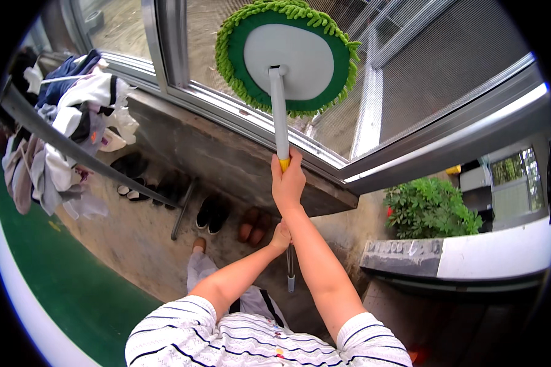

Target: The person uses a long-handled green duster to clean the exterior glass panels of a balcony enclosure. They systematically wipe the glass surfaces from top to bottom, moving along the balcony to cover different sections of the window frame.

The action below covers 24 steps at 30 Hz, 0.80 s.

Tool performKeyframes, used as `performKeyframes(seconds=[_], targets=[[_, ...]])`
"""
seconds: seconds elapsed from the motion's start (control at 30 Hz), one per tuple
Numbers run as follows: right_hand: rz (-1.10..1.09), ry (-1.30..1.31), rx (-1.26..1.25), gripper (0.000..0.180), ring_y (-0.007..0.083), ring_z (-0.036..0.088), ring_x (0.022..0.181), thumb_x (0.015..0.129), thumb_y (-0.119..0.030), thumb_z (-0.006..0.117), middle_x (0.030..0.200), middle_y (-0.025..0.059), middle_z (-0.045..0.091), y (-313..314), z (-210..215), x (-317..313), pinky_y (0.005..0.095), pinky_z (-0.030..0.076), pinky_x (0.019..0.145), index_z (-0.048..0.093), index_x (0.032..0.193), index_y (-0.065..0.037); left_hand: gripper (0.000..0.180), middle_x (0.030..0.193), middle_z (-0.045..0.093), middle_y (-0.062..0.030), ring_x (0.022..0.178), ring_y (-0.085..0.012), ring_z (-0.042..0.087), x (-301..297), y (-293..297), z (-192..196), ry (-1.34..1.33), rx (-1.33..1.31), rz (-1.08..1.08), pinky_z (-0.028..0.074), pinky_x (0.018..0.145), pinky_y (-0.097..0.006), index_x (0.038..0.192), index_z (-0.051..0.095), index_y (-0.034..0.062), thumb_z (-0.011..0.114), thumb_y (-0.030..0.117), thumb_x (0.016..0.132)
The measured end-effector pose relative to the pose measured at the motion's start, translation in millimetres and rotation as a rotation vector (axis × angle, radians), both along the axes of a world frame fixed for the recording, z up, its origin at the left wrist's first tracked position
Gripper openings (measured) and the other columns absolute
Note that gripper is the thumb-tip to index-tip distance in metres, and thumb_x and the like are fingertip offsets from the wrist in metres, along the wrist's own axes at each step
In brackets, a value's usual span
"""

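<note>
A mop point(289, 55) with an oval grey plate and a green chenille fringe is raised in front of the window point(226, 67). From its plate a grey handle runs down toward me, with a yellow band near my upper grip. My right hand point(289, 186) is closed around the handle just below that band. Lower down, my left hand point(281, 237) also grips the handle, partly hidden behind my right forearm. The handle's grey end sticks out below both hands. Whether the fringe touches the glass or screen I cannot tell.
Clothes point(67, 122) hang on a metal rack point(73, 147) at the left. Several shoes point(212, 214) stand along the low wall point(208, 144) under the window. A leafy plant point(431, 208) is at the right, behind a ledge point(490, 251). A green floor strip point(61, 269) lies at lower left.
</note>
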State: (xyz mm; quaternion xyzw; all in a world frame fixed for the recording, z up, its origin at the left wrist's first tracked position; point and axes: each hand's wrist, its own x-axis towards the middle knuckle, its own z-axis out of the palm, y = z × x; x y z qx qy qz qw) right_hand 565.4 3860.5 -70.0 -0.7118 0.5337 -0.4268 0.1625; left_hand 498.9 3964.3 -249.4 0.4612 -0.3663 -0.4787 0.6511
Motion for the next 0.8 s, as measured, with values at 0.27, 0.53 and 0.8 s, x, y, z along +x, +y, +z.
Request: performKeyframes(seconds=[0.27,0.53,0.8], targets=[[0.115,-0.151,0.109,0.037,0.0423,0.060,0.078,0.088,-0.025,0.063,0.086,0.0220,0.061,40.9,42.7,-29.9,0.0443,0.047,0.067,0.046,0.113,-0.004,0.069,0.050,0.038,-0.0006,0.040,-0.0092,0.035,11.7,39.9,53.7,0.340,0.181,-0.147,0.025,0.037,-0.024,0.063,0.039,0.0060,0.032,0.069,0.090],[0.061,-0.034,-0.345,0.020,0.0313,0.061,0.092,0.080,-0.010,0.060,0.096,0.0120,0.062,10.4,139.9,-100.3,0.0385,0.047,0.083,0.057,0.099,-0.004,0.071,0.053,0.035,-0.0008,0.042,-0.0092,0.032,58.7,18.3,111.7,0.301,-0.064,-0.225,0.025,0.038,-0.024,0.064,0.037,0.0077,0.041,0.077,0.080],[-0.263,0.965,-0.614,0.046,0.0267,0.035,0.132,0.066,-0.004,0.061,0.127,0.0052,0.046,-38.2,150.0,-228.2,0.0583,0.021,0.109,0.055,0.111,-0.012,0.061,0.052,0.046,-0.0020,0.044,-0.0110,0.043,89.7,8.1,134.7,0.163,-0.162,-0.124,0.034,0.042,-0.027,0.058,0.045,0.0055,0.036,0.050,0.098]])
